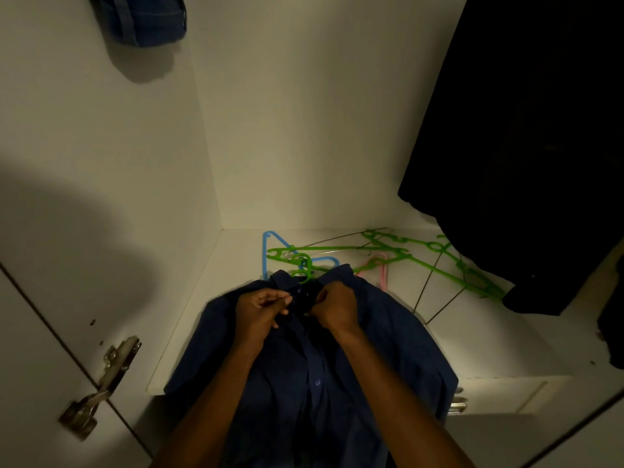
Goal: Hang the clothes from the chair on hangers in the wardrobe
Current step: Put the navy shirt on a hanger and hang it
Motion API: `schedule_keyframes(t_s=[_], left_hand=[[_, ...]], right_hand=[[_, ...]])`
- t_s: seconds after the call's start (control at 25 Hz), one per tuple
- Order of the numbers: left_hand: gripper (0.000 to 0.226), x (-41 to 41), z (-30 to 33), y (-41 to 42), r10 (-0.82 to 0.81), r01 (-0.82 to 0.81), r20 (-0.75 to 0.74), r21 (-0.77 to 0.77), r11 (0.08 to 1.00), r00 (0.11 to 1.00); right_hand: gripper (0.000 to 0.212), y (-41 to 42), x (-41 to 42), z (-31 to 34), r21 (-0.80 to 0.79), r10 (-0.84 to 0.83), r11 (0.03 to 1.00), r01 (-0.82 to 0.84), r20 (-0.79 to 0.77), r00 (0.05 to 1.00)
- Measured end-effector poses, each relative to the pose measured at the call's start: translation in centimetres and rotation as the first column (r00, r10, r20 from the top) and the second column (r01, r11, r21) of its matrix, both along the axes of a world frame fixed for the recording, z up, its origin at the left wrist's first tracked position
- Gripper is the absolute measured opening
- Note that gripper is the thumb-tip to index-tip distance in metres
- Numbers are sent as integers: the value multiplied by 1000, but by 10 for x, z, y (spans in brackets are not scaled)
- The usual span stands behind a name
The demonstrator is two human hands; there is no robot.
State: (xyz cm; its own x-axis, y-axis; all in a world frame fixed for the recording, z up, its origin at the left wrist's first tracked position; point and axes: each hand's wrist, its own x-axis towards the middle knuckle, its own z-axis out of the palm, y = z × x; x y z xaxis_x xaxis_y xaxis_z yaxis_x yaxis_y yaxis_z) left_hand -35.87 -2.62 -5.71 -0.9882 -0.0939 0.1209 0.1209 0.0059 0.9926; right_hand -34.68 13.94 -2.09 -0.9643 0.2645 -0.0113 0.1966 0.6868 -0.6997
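While the navy shirt (pixel 314 359) lies spread face-up across the white wardrobe shelf (pixel 489 339) in the lower centre of the frame, both hands work at its collar. Tail of the shirt drapes over the shelf's front edge toward the bottom of the frame. Left hand (pixel 261 307): fingers curled, thumb and forefinger pinching the placket edge just below the collar. Right hand (pixel 334 307): fingers curled round the opposite edge of the placket, close beside the left, the two nearly touching. Whether a button is between them cannot be told; light is dim there.

A green hanger (pixel 302 263) has its hook end poking out of the shirt's collar, above the hands. A blue hanger (pixel 270 251) lies flat on the shelf just behind it, partly under the collar. To the right of centre, a pink hanger (pixel 381 268) and a long green hanger (pixel 439 265) lie in a loose tangle with thin wire hangers (pixel 429 285) on the shelf.

Right side of frame: a black garment (pixel 526 130) hangs down, its hem reaching the shelf. Upper left: bottom of a blue denim garment (pixel 148 18) hangs against the white wall. Lower left: metal door hinge (pixel 101 383) on the wardrobe's side panel.
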Motion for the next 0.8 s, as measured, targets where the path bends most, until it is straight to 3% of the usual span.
schedule_keyframes(t_s=[0.08, 0.16, 0.24, 0.36, 0.48, 0.6, 0.8], left_hand=[[7, 1, 0, 1, -20, 20, 0, -5, 1000, 1000], [6, 3, 2, 0, -30, 30, -8, -5, 1000, 1000], [5, 2, 6, 0, -29, 29, 5, -10, 1000, 1000], [2, 5, 15, 16, -67, 68, 28, -39, 997, 997], [5, 12, 18, 38, -32, 24, 103, 81, 996, 994], [4, 14, 12, 48, 34, -52, 109, 167, 985, 993], [6, 19, 1, 44, 17, -22, 43, 123, 992, 999]], right_hand=[[16, 11, -1, -6, -55, -50, 997, 49, -17, 999], [25, 18, 2, -14, -282, -171, 946, 158, -24, 985], [26, 20, 4, -20, -546, -320, 798, 255, -26, 947], [28, 17, 12, -15, -778, -386, 586, 226, -22, 922], [13, 22, 15, -9, -884, -294, 433, 177, 48, 955], [11, 26, 20, -10, -915, -174, 385, 124, 60, 983], [18, 32, 22, -15, -958, -149, 286, 38, -6, 989]])
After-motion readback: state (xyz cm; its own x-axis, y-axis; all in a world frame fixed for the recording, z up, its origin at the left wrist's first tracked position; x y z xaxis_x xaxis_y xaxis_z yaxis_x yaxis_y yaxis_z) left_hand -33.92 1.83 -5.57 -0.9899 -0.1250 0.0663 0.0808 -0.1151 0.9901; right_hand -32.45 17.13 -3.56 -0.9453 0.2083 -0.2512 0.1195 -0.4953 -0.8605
